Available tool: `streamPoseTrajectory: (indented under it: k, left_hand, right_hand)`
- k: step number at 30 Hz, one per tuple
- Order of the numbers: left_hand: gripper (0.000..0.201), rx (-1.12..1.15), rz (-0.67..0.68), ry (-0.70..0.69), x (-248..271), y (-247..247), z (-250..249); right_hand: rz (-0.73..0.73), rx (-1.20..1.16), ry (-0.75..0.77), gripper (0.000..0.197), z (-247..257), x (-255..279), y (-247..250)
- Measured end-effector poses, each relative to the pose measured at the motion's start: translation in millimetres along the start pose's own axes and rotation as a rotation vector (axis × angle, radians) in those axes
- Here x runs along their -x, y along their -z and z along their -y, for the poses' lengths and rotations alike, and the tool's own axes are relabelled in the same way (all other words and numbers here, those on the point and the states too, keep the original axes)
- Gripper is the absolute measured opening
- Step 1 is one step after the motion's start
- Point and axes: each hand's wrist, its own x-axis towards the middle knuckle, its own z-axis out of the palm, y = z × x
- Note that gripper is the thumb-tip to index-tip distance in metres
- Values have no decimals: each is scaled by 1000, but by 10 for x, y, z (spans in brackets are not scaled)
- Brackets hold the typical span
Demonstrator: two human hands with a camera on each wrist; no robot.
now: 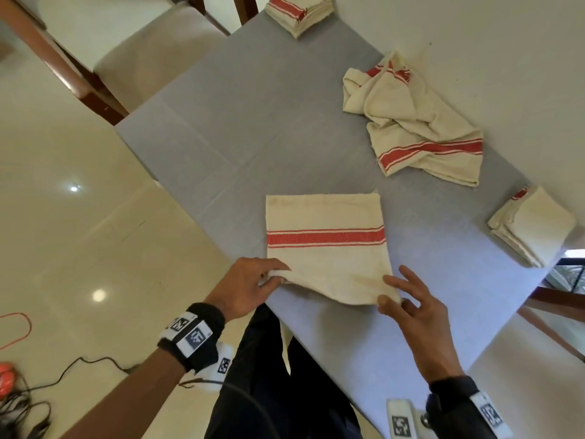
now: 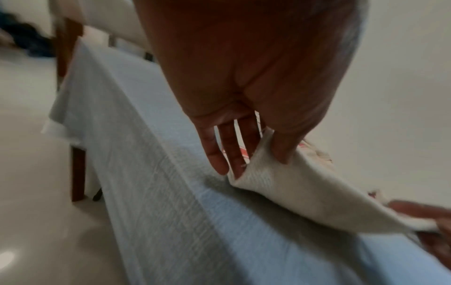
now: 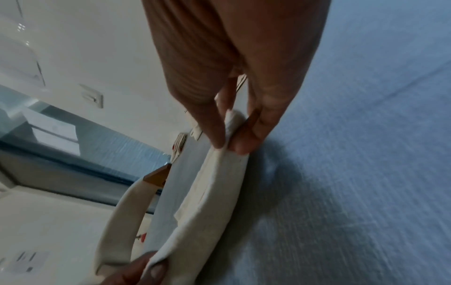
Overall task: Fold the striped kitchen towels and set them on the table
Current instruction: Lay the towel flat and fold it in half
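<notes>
A cream towel with a red stripe [image 1: 326, 245] lies half-folded on the grey tablecloth [image 1: 240, 128] near the front edge. My left hand [image 1: 269, 277] pinches its near left corner [image 2: 258, 169], lifted a little off the cloth. At the near right corner [image 3: 229, 135], my right hand [image 1: 391, 297] pinches the fabric between thumb and forefinger, other fingers spread. A crumpled striped towel [image 1: 414, 122] lies unfolded further back on the right.
Folded striped towels sit in a stack at the far end [image 1: 297, 12] and in another at the right edge [image 1: 531, 229]. Wooden chairs [image 1: 104, 52] stand on the left. A cable [image 1: 85, 362] lies on the glossy floor at left.
</notes>
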Motion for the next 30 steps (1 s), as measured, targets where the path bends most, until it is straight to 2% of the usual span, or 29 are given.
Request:
streamPoseTrajectory:
  k: [4,7,9,14,16,20,23,30]
  left_hand:
    - [23,135,-75,24,-37,65,-26]
    - [26,180,-111,31,-120,97,-101]
    - [21,227,-168,56,-195,127,-138]
    - [10,161,-292,99,-492,290,-109]
    - [11,114,-303,125,-640,290,-92]
    - [26,116,-332,231,-831,172,16]
    - [27,70,-365,276,-881,100,65]
    - [32,-104,-414,335,-981,66,24]
  right_hand:
    - [124,127,44,50,50,-21,42]
    - [-24,339,171,31,118,-224,25]
    - [-88,457,244,21,250,-378,18]
    - [-91,524,325,5,669,-798,-123]
    - [-85,541,338,8,734,-1007,-211]
    - [-111,657,319,18,687,-1370,-404]
    - [-140,685,305,24,611,-1523,-520]
    - [-207,767,426,27,394,-1657,-693]
